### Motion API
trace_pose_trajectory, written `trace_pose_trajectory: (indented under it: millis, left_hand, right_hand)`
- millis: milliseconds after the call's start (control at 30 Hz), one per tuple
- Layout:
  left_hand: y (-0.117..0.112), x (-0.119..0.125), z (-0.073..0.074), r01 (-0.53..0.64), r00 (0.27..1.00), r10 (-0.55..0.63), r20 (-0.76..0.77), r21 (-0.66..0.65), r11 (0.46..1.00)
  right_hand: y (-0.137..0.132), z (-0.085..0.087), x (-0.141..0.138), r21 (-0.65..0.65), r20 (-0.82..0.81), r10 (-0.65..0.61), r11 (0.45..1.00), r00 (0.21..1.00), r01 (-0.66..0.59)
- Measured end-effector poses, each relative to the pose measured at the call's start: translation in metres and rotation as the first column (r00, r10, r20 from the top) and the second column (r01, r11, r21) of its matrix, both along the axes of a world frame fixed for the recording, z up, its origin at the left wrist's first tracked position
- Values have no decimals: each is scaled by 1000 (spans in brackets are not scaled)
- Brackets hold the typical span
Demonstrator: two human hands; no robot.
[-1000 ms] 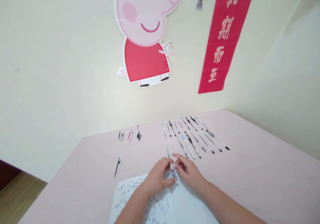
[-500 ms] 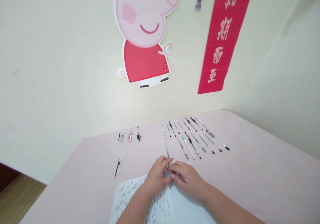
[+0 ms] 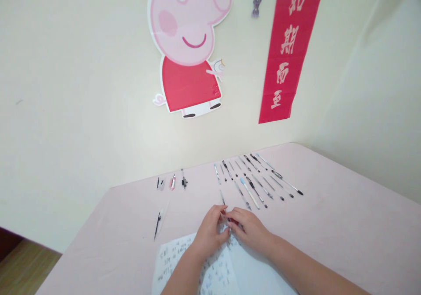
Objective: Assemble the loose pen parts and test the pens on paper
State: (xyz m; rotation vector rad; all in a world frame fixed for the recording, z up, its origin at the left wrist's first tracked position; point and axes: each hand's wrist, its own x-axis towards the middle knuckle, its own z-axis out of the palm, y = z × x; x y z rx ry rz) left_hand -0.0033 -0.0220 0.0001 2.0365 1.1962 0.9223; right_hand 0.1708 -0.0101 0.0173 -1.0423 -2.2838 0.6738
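My left hand (image 3: 209,232) and my right hand (image 3: 250,228) meet fingertip to fingertip over the pink table (image 3: 345,229), just beyond the far edge of a written sheet of paper (image 3: 184,264). Both are pinched on one slim clear pen (image 3: 224,200), whose far end sticks out past my fingers toward the wall. The part of the pen inside my fingers is hidden. A row of several pens (image 3: 255,178) lies just beyond my hands.
Three short pens (image 3: 171,182) lie near the table's far left edge. One black pen (image 3: 158,224) rests alone left of my hands. On the wall hang a pink pig cut-out (image 3: 189,44) and a red banner (image 3: 286,49). A wooden floor (image 3: 19,264) shows at the lower left.
My right fingers, apart a second ago, have closed against my left hand on the pen. The view has tilted down slightly; the pens on the table have not moved.
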Motion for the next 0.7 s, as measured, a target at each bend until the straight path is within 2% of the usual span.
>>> trace_pose_trajectory:
  millis: [133, 267, 400, 533, 700]
  left_hand:
    - [6, -3, -8, -118, 985, 119, 126, -18, 993]
    - [16, -9, -19, -317, 914, 322, 248, -62, 946]
    - [22, -13, -25, -286, 907, 314, 280, -139, 948]
    - [21, -12, -23, -273, 919, 306, 250, -160, 949]
    - [20, -11, -19, -291, 931, 315, 182, -147, 945]
  right_hand:
    - [12, 8, -8, 39, 95, 34, 999, 995, -37]
    - [31, 7, -22, 71, 228, 11, 997, 974, -27]
    - [55, 2, -39, 120, 304, -32, 993, 952, -5]
    - [77, 2, -52, 159, 381, -97, 986, 919, 38]
    - [97, 0, -62, 247, 500, -115, 969, 858, -14]
